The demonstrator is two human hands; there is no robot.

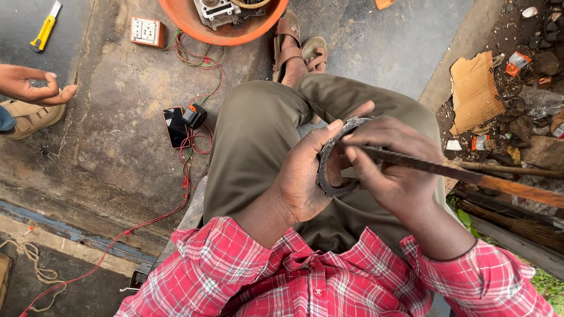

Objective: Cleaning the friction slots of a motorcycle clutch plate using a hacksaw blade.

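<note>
My left hand (302,176) grips a grey metal ring with a toothed edge (326,169) over my lap, thumb along its upper side. My right hand (392,170) holds a long dark metal file with a wooden handle (464,174); the file's tip lies across the ring's upper part and the handle points right. I sit in olive trousers and a red checked shirt, with my sandalled feet (296,50) ahead on the concrete floor.
An orange basin (194,26) with a machine part stands ahead. A switch box (146,31), red and green wires (194,135), a phone (174,126) and a yellow knife (45,27) lie left. Another person's hand (32,85) shows at far left. Cardboard and rubbish sit right.
</note>
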